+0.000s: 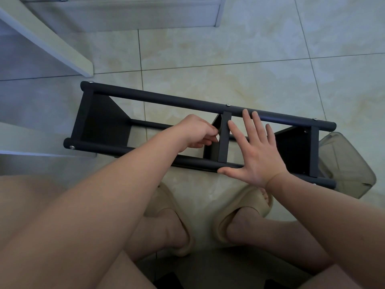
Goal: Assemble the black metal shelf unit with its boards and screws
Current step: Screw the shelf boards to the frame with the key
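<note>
The black metal shelf unit point(158, 99) lies on its side on the tiled floor, its long tubes running left to right. Black boards sit at its left end point(102, 122), middle point(224, 138) and right end point(291, 149). Silver screw heads point(227, 105) show along the tubes. My left hand point(196, 131) reaches inside the frame with curled fingers pinching the edge of the middle board. My right hand point(255, 151) lies flat and spread over the frame, fingertips touching the far tube, thumb on the near tube.
A translucent plastic container point(350, 165) stands against the shelf's right end. White furniture point(45, 40) fills the upper left. My feet in beige slippers point(243, 213) rest on the floor just below the frame. Open tiled floor point(239, 59) lies beyond the shelf.
</note>
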The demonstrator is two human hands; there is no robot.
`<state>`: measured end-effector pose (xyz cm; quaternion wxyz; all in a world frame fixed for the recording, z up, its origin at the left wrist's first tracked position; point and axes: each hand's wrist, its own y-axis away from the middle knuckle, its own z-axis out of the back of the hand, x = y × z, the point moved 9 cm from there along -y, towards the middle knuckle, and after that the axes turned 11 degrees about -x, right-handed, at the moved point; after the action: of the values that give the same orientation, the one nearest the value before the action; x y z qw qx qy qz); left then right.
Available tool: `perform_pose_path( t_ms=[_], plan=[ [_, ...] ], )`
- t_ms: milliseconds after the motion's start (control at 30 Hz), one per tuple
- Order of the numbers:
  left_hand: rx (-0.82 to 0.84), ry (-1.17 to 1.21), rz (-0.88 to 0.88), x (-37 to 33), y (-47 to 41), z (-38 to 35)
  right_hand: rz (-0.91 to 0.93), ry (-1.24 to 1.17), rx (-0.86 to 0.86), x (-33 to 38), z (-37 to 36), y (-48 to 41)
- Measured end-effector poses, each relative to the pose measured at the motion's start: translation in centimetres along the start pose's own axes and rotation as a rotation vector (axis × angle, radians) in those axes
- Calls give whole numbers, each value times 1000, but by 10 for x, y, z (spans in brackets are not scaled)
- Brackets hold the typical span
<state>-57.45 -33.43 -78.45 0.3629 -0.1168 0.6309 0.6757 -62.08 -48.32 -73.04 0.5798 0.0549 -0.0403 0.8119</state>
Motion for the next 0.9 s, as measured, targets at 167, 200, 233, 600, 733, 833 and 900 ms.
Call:
perform_pose_path(
  t_ms=[167,200,233,600,733,833,900],
  plan=[
    [50,47,61,4,3,-1,1,-3,-8,0,0,0],
    [67,41,71,5,3,-2,2,-2,-8,0,0,0],
    [86,26,80,6,4,-3,2,0,-6,0,0,0],
    [174,-61,99,12,4,-10,4,5,-3,0,0,0],
    [192,-146,36,6,5,-7,6,4,-4,0,1,0],
    [206,-222,-12,3,6,-5,6,5,3,1,0,0],
    [219,-241,-25,2,7,-4,4,1,2,1,0,0]
  ],
)
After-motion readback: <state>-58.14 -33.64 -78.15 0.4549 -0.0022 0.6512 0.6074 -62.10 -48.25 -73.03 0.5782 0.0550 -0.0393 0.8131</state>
